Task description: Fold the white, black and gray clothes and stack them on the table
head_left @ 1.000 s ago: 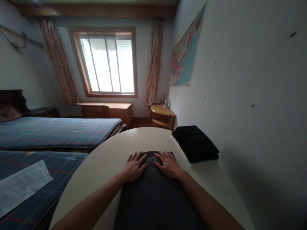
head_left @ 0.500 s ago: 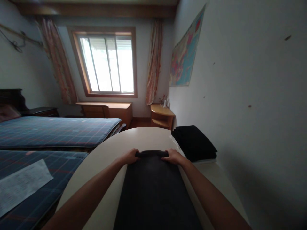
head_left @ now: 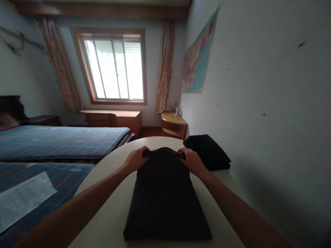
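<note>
A long, folded black garment (head_left: 167,203) lies on the pale round table (head_left: 100,210), its near edge now in full view. My left hand (head_left: 136,159) is closed on the left corner of its far edge, thumb and fingers pinching the cloth. At the right corner of that edge, my right hand (head_left: 191,161) grips in the same way. Between the hands the far edge is raised a little and bows upward. The exact kind of garment cannot be made out.
To the right, a stack of folded black cloth (head_left: 207,151) sits on the table against the white wall (head_left: 271,144). Left of the table are mattresses with blue plaid covers (head_left: 77,141), one with a sheet of paper (head_left: 28,199) on it. Wooden desks (head_left: 126,117) stand by the window.
Both hands have moved up and away from me with the garment's far edge. The garment's near edge has come into view at the bottom.
</note>
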A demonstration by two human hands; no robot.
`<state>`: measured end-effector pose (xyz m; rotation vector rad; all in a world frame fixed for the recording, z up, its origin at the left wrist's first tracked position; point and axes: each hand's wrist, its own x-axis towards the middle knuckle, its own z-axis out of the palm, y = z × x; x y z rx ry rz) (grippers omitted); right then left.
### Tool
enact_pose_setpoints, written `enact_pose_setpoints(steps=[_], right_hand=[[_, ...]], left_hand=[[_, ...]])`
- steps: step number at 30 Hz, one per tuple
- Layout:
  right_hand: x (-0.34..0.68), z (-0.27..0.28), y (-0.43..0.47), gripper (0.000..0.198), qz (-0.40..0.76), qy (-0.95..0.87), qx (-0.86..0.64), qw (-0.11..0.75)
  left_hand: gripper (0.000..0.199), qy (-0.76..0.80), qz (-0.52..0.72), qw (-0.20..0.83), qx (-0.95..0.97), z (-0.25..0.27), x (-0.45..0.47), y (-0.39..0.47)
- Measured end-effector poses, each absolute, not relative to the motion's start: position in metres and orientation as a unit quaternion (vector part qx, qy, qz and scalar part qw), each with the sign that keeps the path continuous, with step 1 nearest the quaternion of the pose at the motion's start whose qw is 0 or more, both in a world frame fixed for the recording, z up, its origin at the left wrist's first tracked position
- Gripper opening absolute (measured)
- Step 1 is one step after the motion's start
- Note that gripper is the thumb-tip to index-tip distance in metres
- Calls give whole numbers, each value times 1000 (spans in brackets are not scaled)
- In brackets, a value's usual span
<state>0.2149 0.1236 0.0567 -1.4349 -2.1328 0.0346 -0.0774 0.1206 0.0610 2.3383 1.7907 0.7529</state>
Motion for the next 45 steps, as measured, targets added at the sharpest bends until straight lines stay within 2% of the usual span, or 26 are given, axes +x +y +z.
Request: enact_pose_setpoints(steps=[6, 12, 18, 21, 24, 27, 29, 32, 34, 37, 40, 45], right_hand=[[226, 69, 67, 18, -12, -839, -465, 282], [233, 62, 5, 34, -39, -867, -427, 253], [242, 27, -39, 54, -10, -898, -397, 191], [244, 15, -52, 53, 22, -911, -388, 136], [243, 19, -57, 41, 62, -916, -384, 100], [234, 33, -50, 27, 67, -911, -394, 102], [222, 43, -38, 31, 56, -898, -416, 134], [197, 48, -19, 35, 54, -867, -452, 206], [181, 41, -11, 40, 59, -854, -466, 223], [167, 17, -6, 56, 74, -856, -483, 165], [168, -8, -7, 65, 89, -862, -485, 116], [175, -21, -8, 65, 100, -861, -484, 121]], left_hand=[[29, 511, 279, 79, 809, 71, -84, 54], [39, 439, 251, 38, 862, 53, -96, -2], [51, 321, 194, -34, 926, 26, -101, -39], [46, 287, 147, -46, 946, 16, -96, -54], [33, 268, 114, -20, 956, 14, -93, -60], [24, 292, 140, 38, 945, 23, -87, -52], [15, 337, 189, 62, 920, 32, -78, -39], [19, 397, 271, 56, 875, 36, -57, -18], [29, 429, 286, 42, 856, 26, -45, -6], [50, 481, 208, 33, 851, -5, -41, 2], [56, 514, 145, 39, 844, -34, -50, 5], [58, 532, 151, 34, 833, -45, -58, 6]])
